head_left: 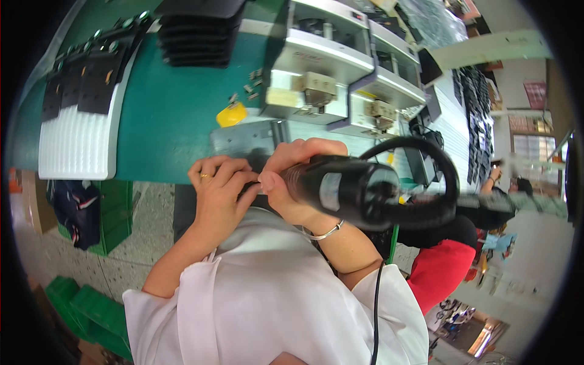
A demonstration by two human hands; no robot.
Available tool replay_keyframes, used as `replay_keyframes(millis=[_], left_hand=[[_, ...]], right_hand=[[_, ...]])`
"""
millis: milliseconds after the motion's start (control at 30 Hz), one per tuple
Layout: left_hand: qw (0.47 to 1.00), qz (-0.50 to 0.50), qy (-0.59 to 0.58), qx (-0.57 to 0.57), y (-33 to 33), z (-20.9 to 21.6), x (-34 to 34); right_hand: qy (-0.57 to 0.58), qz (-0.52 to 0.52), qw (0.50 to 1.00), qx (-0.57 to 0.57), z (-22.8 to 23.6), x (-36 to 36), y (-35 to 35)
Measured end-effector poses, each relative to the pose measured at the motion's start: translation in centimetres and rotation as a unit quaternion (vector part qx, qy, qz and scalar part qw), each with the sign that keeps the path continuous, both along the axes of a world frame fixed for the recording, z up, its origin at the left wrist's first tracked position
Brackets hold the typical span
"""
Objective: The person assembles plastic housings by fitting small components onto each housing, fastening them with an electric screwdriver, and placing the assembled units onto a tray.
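My right hand [291, 193] is wrapped round a black cylindrical power tool, which looks like an electric screwdriver [340, 187]. It lies nearly level, its cable end toward the right and its front end at my fingertips. My left hand [220, 187], with a ring on one finger, meets the front of the tool. Its thumb and fingers are pinched together, and what they hold is hidden. Just beyond both hands a grey metal plate [240, 139] rests on the green bench [161, 137]. A yellow piece [232, 114] and several small metal parts [250, 91] lie past it.
Two white-and-grey bench machines [322, 82] stand at the back right. A stack of black plates [199, 33] sits at the back; a white ribbed tray [79, 143] with black parts is at the left. The tool's thick cable [447, 170] loops rightward. A person in red [441, 271] is close at right.
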State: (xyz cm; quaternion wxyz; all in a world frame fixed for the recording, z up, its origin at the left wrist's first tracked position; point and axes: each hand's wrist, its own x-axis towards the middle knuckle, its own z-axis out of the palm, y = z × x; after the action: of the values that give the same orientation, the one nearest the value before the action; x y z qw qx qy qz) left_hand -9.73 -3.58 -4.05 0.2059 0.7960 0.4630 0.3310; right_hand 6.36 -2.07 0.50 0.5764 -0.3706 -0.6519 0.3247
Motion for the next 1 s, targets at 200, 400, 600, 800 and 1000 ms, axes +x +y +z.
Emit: replay_keyframes(millis=[200,400,600,800,1000], left_hand=[[0.999,-0.04,-0.005,-0.002,0.4,0.5,0.6],[0.998,-0.056,0.004,-0.009,0.9,0.7,1.3],[0.998,-0.055,0.016,-0.008,0.8,0.4,1.4],[0.999,-0.051,0.017,-0.011,0.7,0.5,1.4],[0.999,-0.048,0.016,-0.005,0.7,0.7,1.5]], right_hand=[[0.228,-0.093,0.962,0.118,3.5,5.1,-0.8],[0.192,-0.282,0.911,0.23,6.0,12.5,0.0],[0.169,-0.294,0.914,0.223,5.7,13.1,1.3],[0.132,-0.309,0.922,0.191,5.2,13.2,1.7],[0.147,-0.284,0.928,0.19,5.4,13.5,1.7]])
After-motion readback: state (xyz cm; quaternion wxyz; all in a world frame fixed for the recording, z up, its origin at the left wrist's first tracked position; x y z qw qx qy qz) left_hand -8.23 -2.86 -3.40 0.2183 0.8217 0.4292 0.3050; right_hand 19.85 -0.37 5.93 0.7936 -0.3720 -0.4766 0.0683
